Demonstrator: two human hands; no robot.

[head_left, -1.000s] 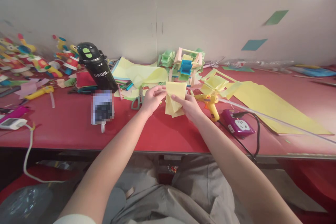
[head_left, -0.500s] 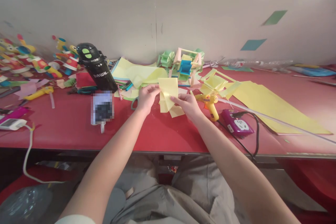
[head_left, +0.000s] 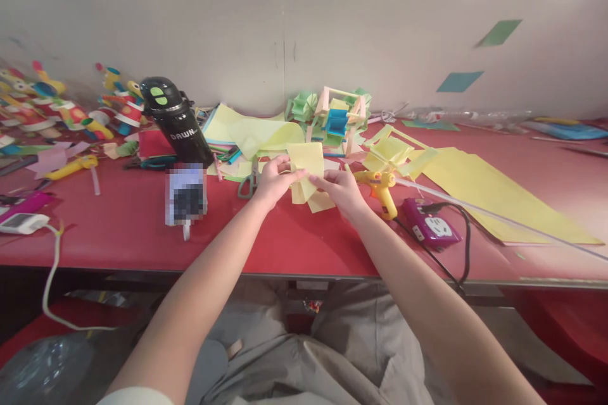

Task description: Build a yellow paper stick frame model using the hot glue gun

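Left hand [head_left: 272, 180] and right hand [head_left: 341, 190] are both pinching a pale yellow folded paper sheet [head_left: 306, 164], holding it just above the red desk [head_left: 285, 234] near centre. A yellow glue gun [head_left: 380, 188] is lying just right of the right hand; grey-handled scissors [head_left: 247, 182] are lying just left of the left hand.

Paper squares [head_left: 306, 168] in the hands: pale yellow. Desk [head_left: 118, 228]: red. Bottle [head_left: 177, 121]: black, green lid buttons, white lettering. Glue gun [head_left: 382, 190]: yellow. Power strip [head_left: 431, 223]: purple, white socket face, black cord. Large sheet [head_left: 494, 196]: yellow. Scissors [head_left: 247, 182]: grey-green handles. Paper model [head_left: 338, 119]: pink frame, blue and green parts. Partition wall [head_left: 380, 38]: off-white with green and teal patches.
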